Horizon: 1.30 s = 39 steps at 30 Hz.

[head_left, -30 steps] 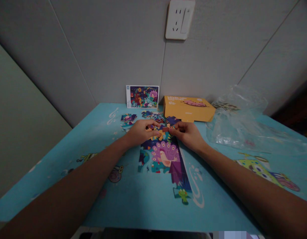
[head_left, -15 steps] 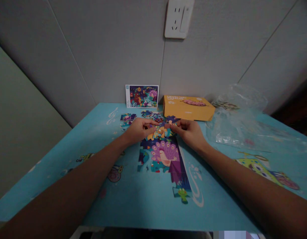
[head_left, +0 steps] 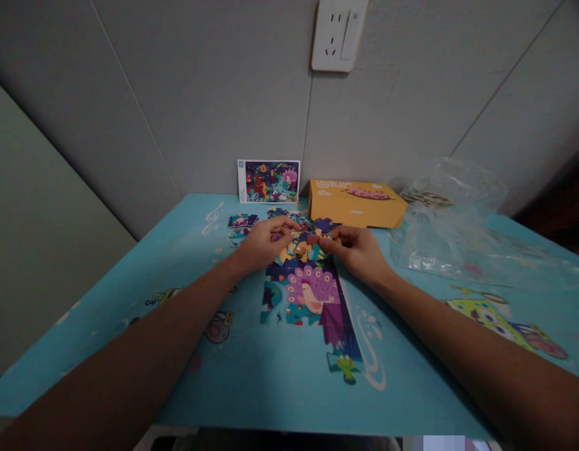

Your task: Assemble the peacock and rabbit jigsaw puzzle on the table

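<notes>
My right hand (head_left: pixel 352 245) pinches a small brownish puzzle piece (head_left: pixel 313 240) between thumb and fingers, above a cluster of loose pieces. To its left, my left hand (head_left: pixel 269 241) hovers over or rests on the same cluster; its thumb and fingers are apart, and I see nothing gripped in it. Yellow and orange puzzle pieces (head_left: pixel 301 250) lie between the hands. Just nearer to me is a joined puzzle section (head_left: pixel 312 291) with a pink peacock, running down to a green frog piece (head_left: pixel 345 366). Some pieces are hidden under the left hand.
A picture card (head_left: pixel 270 181) leans on the wall. Right of it stands a yellow puzzle box (head_left: pixel 357 205), then a crumpled clear plastic bag (head_left: pixel 458 244). More puzzle pieces (head_left: pixel 243 221) lie left of my left hand. A blue cartoon-print cover (head_left: pixel 251 388) spreads over the table.
The thumb and fingers of my left hand have lifted slightly and moved apart. My right hand keeps its pinch on the brownish puzzle piece, which has shifted slightly left.
</notes>
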{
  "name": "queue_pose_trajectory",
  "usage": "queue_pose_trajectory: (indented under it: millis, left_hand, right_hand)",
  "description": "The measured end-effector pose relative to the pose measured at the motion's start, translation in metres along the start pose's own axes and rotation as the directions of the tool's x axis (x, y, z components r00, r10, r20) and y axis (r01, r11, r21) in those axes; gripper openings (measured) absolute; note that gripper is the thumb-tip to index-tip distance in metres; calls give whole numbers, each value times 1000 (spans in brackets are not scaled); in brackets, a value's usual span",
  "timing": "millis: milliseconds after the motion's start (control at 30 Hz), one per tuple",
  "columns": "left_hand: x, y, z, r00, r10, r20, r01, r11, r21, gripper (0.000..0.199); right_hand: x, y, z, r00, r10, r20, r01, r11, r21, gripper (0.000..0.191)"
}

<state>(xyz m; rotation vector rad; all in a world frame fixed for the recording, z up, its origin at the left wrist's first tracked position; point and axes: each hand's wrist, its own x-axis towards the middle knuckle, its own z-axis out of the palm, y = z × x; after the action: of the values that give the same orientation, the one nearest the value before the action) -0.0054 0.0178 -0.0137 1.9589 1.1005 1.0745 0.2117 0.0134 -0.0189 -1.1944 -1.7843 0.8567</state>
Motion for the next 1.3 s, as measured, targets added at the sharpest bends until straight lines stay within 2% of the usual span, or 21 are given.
queue_pose_trajectory:
  millis: [100, 300, 433, 567, 700, 800, 867, 933, 1000, 1133, 1233, 1300]
  left_hand:
    - [1, -1, 2, 999, 13, -39, -14, 1000, -25, 17]
    - [-4, 9, 3, 996, -8, 93, 10, 1000, -27, 24]
    - [-7, 11, -1, 988, -41, 151, 55, 995, -86, 29]
    - [-8, 7, 1, 979, -3, 202, 23, 995, -96, 28]
    - [-6, 2, 7, 985, 17, 174, -4, 997, -75, 23]
    - [-3, 0, 7, 991, 23, 134, -3, 989, -150, 19]
    - [0, -3, 5, 999, 7, 32, 0, 979, -202, 18]
    - [4, -7, 1, 993, -56, -106, 26, 964, -263, 20]
    - [7, -10, -2, 955, -151, -256, 65, 946, -317, 20]
    - [8, -7, -7, 813, -314, -490, 182, 937, -298, 12]
    - [5, -3, -8, 731, -395, -557, 319, 919, -233, 9]
    - [4, -2, -8, 707, -424, -566, 373, 904, -211, 10]
  right_hand:
    - [-2, -2, 1, 997, -48, 63, 49, 998, -24, 35]
    - [-2, -6, 0, 977, -196, 82, 203, 976, -83, 27]
    - [-2, -4, 1, 978, -174, 119, 186, 976, -108, 30]
    - [-2, -3, 3, 975, -177, 131, 188, 979, -82, 30]
    - [-2, -9, 2, 970, -176, 166, 183, 983, -28, 41]
    - [-2, -12, 0, 980, -166, 113, 170, 985, -25, 53]
    - [-2, -12, -2, 988, -141, 62, 143, 989, -28, 50]
    - [-1, -9, -2, 995, -100, 24, 100, 995, -24, 43]
    - [0, -5, -2, 999, -47, 4, 47, 999, -27, 39]
    - [2, 0, 0, 1000, 18, 5, -17, 997, -80, 41]
    - [2, 0, 1, 1000, 28, 11, -27, 996, -90, 37]
    - [2, 0, 2, 999, 22, 25, -20, 997, -72, 32]
